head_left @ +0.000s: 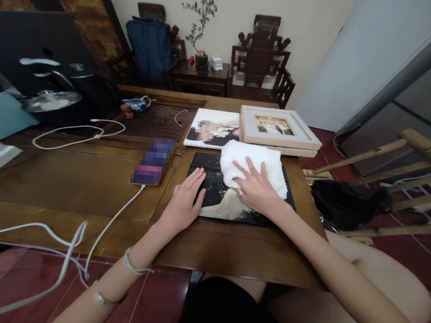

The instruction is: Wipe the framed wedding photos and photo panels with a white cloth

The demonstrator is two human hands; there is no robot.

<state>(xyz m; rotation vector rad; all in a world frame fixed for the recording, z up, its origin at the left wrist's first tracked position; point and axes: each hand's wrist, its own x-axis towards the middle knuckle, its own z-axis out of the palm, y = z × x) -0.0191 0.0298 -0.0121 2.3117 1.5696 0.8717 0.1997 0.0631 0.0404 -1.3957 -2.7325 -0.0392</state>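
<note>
A dark photo panel point(213, 186) with a pale dress in its picture lies flat near the table's front edge. My left hand point(187, 199) rests along its left edge, fingers stretched out and holding nothing. On the panel's upper right lies a folded white towel point(253, 160). My right hand point(257, 186) presses flat on this cloth with its fingers spread. The towel and hand hide much of the picture's right side.
Behind the panel lie a white photo print point(211, 125) and stacked light wooden photo frames point(279, 129). A charging phone point(152, 163) sits to the left, its white cable point(109, 217) trailing over the front edge. A bamboo chair point(379, 197) stands at right.
</note>
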